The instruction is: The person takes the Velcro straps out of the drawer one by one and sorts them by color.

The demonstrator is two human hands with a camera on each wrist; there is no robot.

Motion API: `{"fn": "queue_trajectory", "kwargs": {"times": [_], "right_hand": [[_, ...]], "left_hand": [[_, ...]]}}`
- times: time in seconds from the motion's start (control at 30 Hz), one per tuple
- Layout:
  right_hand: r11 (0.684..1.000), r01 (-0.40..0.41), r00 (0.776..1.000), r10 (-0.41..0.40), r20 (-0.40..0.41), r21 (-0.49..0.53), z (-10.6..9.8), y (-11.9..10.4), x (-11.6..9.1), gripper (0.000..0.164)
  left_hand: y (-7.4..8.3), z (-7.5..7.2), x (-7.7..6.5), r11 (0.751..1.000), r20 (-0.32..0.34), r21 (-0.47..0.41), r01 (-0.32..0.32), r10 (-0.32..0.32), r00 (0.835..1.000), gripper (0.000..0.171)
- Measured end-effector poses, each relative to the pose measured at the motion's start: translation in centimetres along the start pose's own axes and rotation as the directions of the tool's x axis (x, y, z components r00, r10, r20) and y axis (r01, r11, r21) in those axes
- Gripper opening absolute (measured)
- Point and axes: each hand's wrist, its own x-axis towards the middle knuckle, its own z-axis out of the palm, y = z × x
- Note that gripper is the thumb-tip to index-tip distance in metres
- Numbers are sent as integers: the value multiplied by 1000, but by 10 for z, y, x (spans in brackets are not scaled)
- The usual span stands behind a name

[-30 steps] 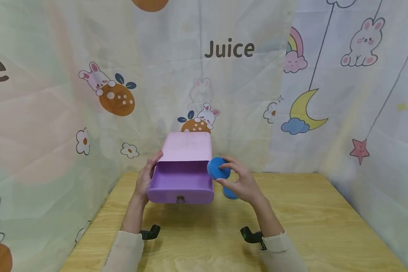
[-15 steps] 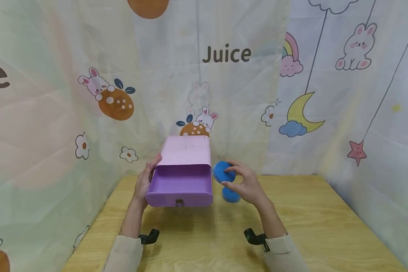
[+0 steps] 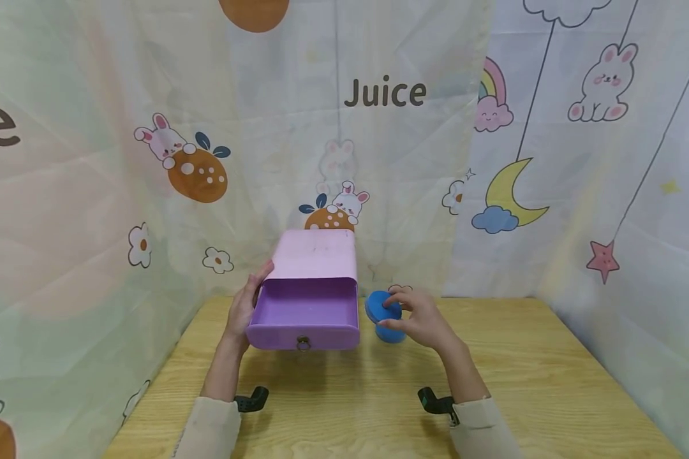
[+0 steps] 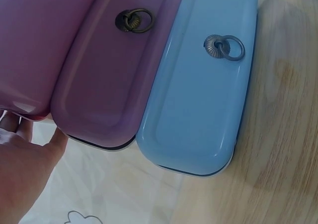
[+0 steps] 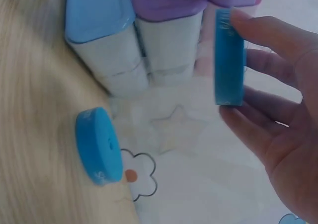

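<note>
My right hand point(image 3: 422, 319) pinches a thick blue disc point(image 3: 380, 308) by its edge, between thumb and fingertips. In the right wrist view this disc point(image 5: 229, 60) hangs apart from a second blue disc point(image 5: 94, 147), which lies on the table and shows a small hole at its centre and white lettering. To the left stands a drawer stack with a pink top point(image 3: 316, 252). Its purple top drawer point(image 3: 310, 305) is pulled out, and its visible floor is bare. My left hand point(image 3: 244, 305) rests against the stack's left side, its fingers partly hidden.
Below the pulled-out drawer are a closed purple drawer point(image 4: 107, 80) and a closed blue drawer point(image 4: 198, 90), each with a ring pull. A printed cloth point(image 3: 402, 159) hangs behind the wooden table point(image 3: 522, 370) and along its sides.
My right hand has moved the blue disc right and down, away from the open drawer and close above the other disc. My left hand stays against the stack.
</note>
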Motion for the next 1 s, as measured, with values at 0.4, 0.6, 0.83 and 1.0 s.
{"fn": "queue_trajectory", "kwargs": {"times": [0.4, 0.6, 0.83, 1.0], "right_hand": [[998, -59, 995, 60, 79, -13, 4, 13, -4, 31], [997, -80, 990, 79, 120, 1, 3, 14, -3, 30], [997, -76, 984, 77, 163, -12, 5, 19, -2, 28], [998, -57, 982, 63, 180, -35, 7, 22, -4, 29]], "left_hand": [[0, 1, 0, 1000, -2, 8, -6, 6, 1000, 62], [0, 0, 2, 1000, -3, 1, -9, 9, 1000, 61], [-1, 0, 4, 1000, 5, -5, -12, 12, 1000, 59], [-1, -1, 1, 1000, 5, -1, -5, 5, 1000, 63]]}}
